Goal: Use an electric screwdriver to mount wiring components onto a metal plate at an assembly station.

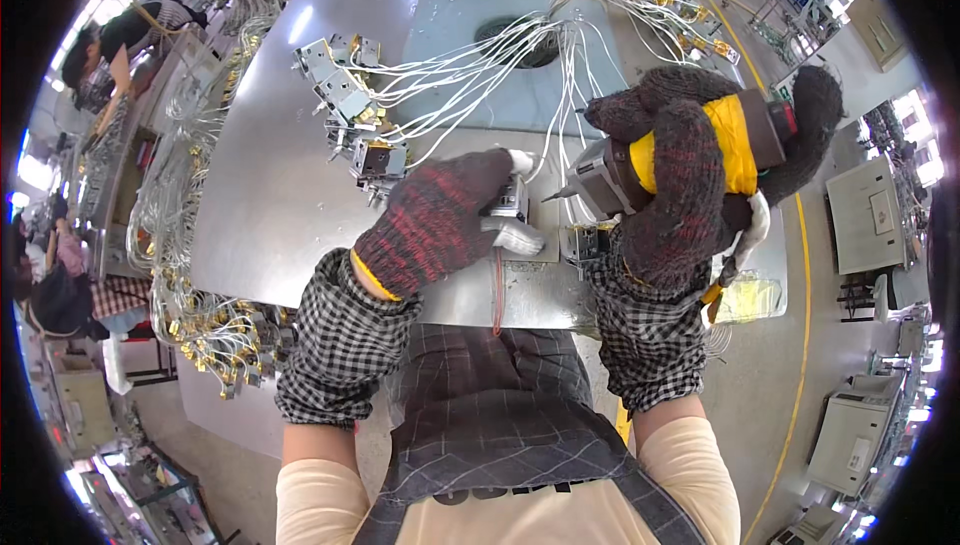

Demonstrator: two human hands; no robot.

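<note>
My left hand, in a dark knitted glove with pale fingertips, is closed around a small metal housing near the front of the metal table. In my right hand, gloved the same way, is a power screwdriver wrapped in yellow tape. Its tip points left toward the housing and stays apart from it. Another small metal housing lies just below the screwdriver, partly hidden by my right sleeve. White cables fan out over the table to several metal housings at the left.
More cabled parts with yellow pieces lie at the far right of the metal table. A dark round opening sits in a blue-grey plate. Bundled cables hang along the left. Two other people are at the left.
</note>
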